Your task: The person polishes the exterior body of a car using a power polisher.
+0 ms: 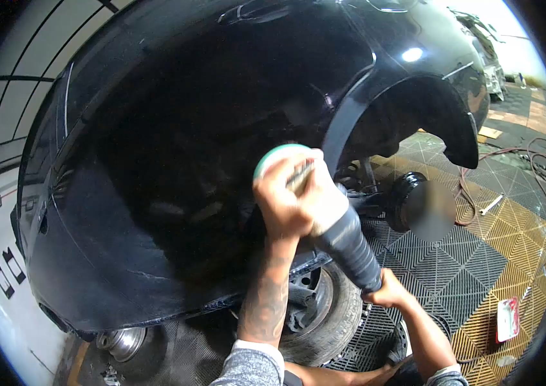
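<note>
Grey sleeves point(254, 370): at six o'clock and between four and five, bare forearms reaching up from them.
Left hand point(284, 202): at the dial's centre, fingers curled firmly around the front end of the polisher point(350, 244).
Right hand point(385, 291): at four o'clock, closed around the rear end.
Polisher: slanting from the centre toward four, its green-edged pad point(266, 157) at the dark car panel point(183, 148); whether they touch, I cannot tell.
Car panel: shiny, spreading from eight o'clock round to twelve.
Tyred wheel point(345, 321): at five, below the panel's lower edge.
Red-and-white container point(508, 320): at four, on the patterned floor point(447, 273).
Hub point(407, 199): at three, partly blurred.
Hose point(465, 199): at three, beyond the hub.
</note>
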Demonstrator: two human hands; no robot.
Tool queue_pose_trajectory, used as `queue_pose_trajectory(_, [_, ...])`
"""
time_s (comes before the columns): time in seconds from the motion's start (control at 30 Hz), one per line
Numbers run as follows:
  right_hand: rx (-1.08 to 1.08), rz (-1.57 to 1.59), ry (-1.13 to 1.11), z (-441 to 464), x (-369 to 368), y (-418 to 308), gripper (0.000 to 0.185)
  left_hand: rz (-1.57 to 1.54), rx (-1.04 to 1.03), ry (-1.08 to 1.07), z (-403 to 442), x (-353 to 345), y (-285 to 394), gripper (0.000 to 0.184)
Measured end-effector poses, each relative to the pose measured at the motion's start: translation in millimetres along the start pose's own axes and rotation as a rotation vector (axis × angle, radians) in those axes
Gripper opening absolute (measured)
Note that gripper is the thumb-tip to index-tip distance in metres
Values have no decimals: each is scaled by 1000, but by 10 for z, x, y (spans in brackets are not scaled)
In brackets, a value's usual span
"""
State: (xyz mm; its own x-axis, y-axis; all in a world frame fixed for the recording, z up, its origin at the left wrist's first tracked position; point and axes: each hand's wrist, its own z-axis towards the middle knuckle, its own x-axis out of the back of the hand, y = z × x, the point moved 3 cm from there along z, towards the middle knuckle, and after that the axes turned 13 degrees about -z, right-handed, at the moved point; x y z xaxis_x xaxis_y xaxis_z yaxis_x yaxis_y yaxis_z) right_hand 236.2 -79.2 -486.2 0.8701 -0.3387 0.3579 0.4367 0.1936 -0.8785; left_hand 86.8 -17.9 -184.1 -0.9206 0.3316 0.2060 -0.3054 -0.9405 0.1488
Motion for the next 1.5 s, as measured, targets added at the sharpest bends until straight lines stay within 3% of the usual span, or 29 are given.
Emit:
queue_pose_trajectory(0.27, [-4, -153, -98, 116, -815, 144, 35, -31, -39, 71, -803, 891, 65, 24])
queue_pose_trajectory(0.33, [155, -135, 25, 123, -881, -52, 25, -26, -66, 106, -926, 1115, 54, 23])
queue_pose_trajectory(0.43, [189, -249, -33, 179, -951, -202, 28, -19, -62, 206, -1129, 1438, 27, 27])
queue_pose_trajectory(0.5, [188, -266, -58, 216, -1015, -304, 34, -26, -20, 249, -1234, 1654, 28, 27])
queue_pose_trajectory(0.57, [205, -308, -128, 278, -1145, -254, 53, -30, -26, 323, -1352, 1886, -7, 27])
queue_pose_trajectory(0.77, [257, -475, -141, 329, -1257, -453, 57, -25, -146, 423, -1631, 2280, 38, 32])
queue_pose_trajectory(1.1, [117, -347, -154, 22, -894, 76, 55, -55, -8, 311, -1666, 1465, -41, 31])
queue_pose_trajectory(1.13, [195, -317, -127, 14, -852, 192, 52, -82, -7, 306, -1645, 1343, -66, 30])
queue_pose_trajectory(1.27, [158, -295, -103, -63, -650, 401, 51, -115, 30, 229, -1540, 980, -114, 33])
queue_pose_trajectory(1.5, [37, -228, -114, -136, -317, 173, 56, -94, -4, 122, -1049, 594, -92, 31])
